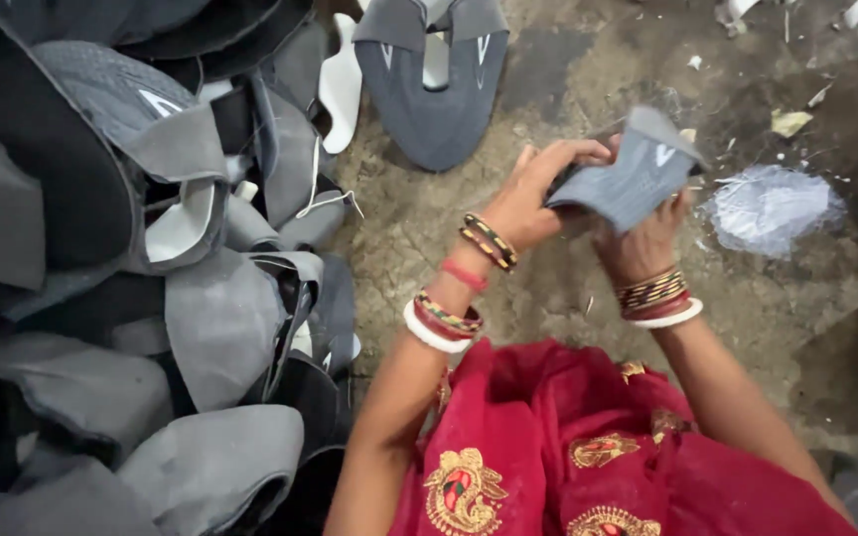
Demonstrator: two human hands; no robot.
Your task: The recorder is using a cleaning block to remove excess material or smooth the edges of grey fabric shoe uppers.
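Both hands hold one grey fabric shoe upper (638,174) above the floor. My left hand (533,194) grips its left edge, fingers curled over the top. Under its right side sits my right hand (643,243), partly hidden by the piece. Both wrists wear several bangles. A second grey shoe upper (434,84) lies flat on the floor just beyond the hands.
A large heap of grey and black shoe uppers (141,278) fills the left side. The rough concrete floor (548,298) carries scraps and a crumpled whitish plastic piece (772,208) at the right. Red embroidered cloth (568,447) covers my lap.
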